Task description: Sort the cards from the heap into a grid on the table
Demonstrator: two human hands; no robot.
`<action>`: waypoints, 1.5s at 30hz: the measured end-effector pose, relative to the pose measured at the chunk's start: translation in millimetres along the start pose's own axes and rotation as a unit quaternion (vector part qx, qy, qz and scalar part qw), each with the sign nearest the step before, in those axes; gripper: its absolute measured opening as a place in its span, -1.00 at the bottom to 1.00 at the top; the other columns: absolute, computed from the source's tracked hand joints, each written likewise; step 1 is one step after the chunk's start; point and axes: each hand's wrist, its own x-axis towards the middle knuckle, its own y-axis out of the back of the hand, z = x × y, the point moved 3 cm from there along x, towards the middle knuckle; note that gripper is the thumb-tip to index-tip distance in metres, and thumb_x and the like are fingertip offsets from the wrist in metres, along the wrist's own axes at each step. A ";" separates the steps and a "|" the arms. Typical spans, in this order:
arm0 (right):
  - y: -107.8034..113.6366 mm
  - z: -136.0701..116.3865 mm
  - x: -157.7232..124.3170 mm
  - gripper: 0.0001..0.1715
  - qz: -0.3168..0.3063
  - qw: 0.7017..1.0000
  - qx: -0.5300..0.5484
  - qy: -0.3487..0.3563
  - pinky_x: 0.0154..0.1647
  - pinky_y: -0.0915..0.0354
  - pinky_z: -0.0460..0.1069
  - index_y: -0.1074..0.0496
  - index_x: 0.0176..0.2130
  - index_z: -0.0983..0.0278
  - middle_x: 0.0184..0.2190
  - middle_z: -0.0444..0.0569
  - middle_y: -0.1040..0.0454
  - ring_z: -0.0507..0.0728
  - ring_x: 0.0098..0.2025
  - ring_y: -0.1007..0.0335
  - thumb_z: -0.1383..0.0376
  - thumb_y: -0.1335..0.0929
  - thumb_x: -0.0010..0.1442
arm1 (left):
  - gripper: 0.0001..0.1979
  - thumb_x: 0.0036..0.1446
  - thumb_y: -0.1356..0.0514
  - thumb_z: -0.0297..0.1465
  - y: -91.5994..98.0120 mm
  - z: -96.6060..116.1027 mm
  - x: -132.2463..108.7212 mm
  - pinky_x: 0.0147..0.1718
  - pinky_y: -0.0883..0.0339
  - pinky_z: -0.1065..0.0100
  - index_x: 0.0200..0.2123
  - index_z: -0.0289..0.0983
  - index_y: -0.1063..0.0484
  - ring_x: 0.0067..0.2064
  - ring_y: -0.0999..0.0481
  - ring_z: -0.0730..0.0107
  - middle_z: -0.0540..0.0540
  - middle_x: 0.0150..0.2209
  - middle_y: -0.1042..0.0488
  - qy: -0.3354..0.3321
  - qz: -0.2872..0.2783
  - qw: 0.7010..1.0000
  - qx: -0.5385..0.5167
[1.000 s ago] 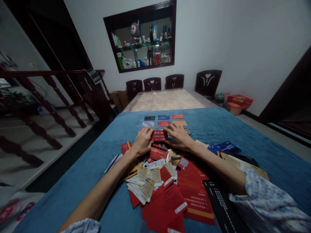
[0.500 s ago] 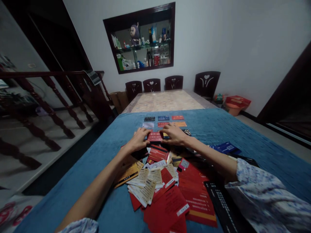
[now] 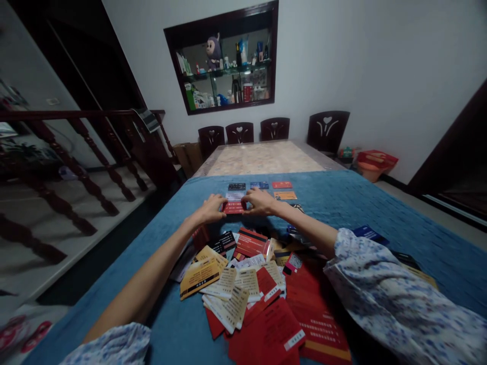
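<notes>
Both my hands hold one red card [image 3: 233, 207] flat over the blue tablecloth [image 3: 342, 203]. My left hand [image 3: 210, 209] pinches its left end and my right hand [image 3: 259, 202] pinches its right end. Just beyond the card lie small cards set in rows [image 3: 261, 189], dark, blue, red and orange. Nearer to me a loose heap of red, cream and black cards [image 3: 251, 284] covers the cloth under my forearms.
Past the cloth the bare marbled tabletop [image 3: 262, 158] runs to several dark chairs [image 3: 327, 129]. A wall niche with shelves [image 3: 224, 61] holds bottles and a plush toy. A dark stair railing [image 3: 76, 152] stands at the left, a red basin [image 3: 375, 162] at the right.
Both hands have carried the red card away from the heap, farther up the table and slightly left, close to the rows of laid-out cards.
</notes>
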 end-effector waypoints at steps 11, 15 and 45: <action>-11.9 0.3 29.2 -0.57 -0.065 0.998 -0.020 -0.015 -0.01 -0.29 0.12 -0.52 -0.04 0.20 0.10 0.15 -0.42 0.37 0.17 -0.22 0.05 -0.40 0.16 | -0.53 -0.06 -0.28 -0.40 -9.2 -13.2 12.6 0.05 -0.32 0.26 0.00 -0.25 -0.51 0.10 -0.42 0.08 -0.18 0.04 -0.47 0.042 -0.052 0.997 0.043; -16.3 1.2 32.8 -0.57 -0.075 0.997 -0.019 -0.024 0.00 -0.29 0.11 -0.52 -0.03 0.20 0.10 0.14 -0.42 0.37 0.18 -0.23 0.06 -0.40 0.16 | -0.57 -0.10 -0.29 -0.43 -14.8 -14.5 18.7 0.01 -0.34 0.31 -0.07 -0.28 -0.53 0.04 -0.46 0.10 -0.18 0.00 -0.49 0.034 -0.057 0.997 0.033; -19.1 -7.5 37.2 -0.57 -0.095 0.994 -0.015 -0.052 0.06 -0.33 0.17 -0.54 -0.02 0.24 0.13 0.16 -0.43 0.39 0.17 -0.27 0.16 -0.37 0.13 | -0.69 -0.18 -0.22 -0.55 -23.2 -13.6 28.1 -0.26 -0.33 0.42 -0.26 -0.32 -0.54 -0.21 -0.48 0.26 -0.08 -0.27 -0.49 0.055 -0.069 0.996 -0.001</action>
